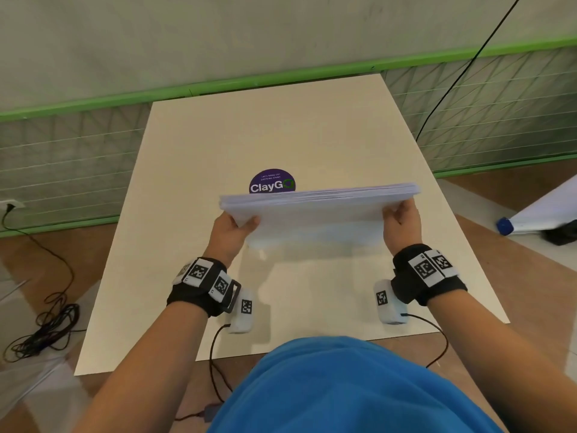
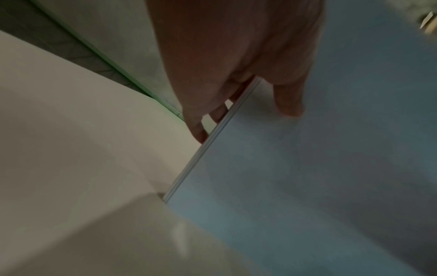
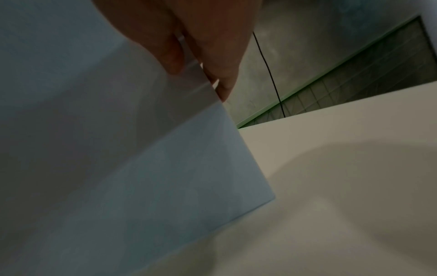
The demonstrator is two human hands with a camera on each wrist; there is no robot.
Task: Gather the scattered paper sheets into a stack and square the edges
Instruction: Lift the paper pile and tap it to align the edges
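Note:
A stack of white paper sheets (image 1: 312, 214) stands on edge over the middle of the cream table (image 1: 312, 126), its lower edge at the tabletop. My left hand (image 1: 232, 228) grips the stack's left side, thumb on the near face and fingers behind, as the left wrist view shows on the stack (image 2: 307, 177) under my left hand (image 2: 236, 74). My right hand (image 1: 401, 218) grips the right side the same way; the right wrist view shows the stack (image 3: 141, 158) pinched by my right hand (image 3: 189, 46). The top edges look nearly even.
A round purple ClayGo sticker (image 1: 272, 182) lies on the table just behind the stack. Black cables (image 1: 46, 323) coil on the floor at the left. A rolled white sheet with a blue cap (image 1: 537, 210) lies on the floor at the right. A green-framed mesh fence (image 1: 78, 157) runs behind.

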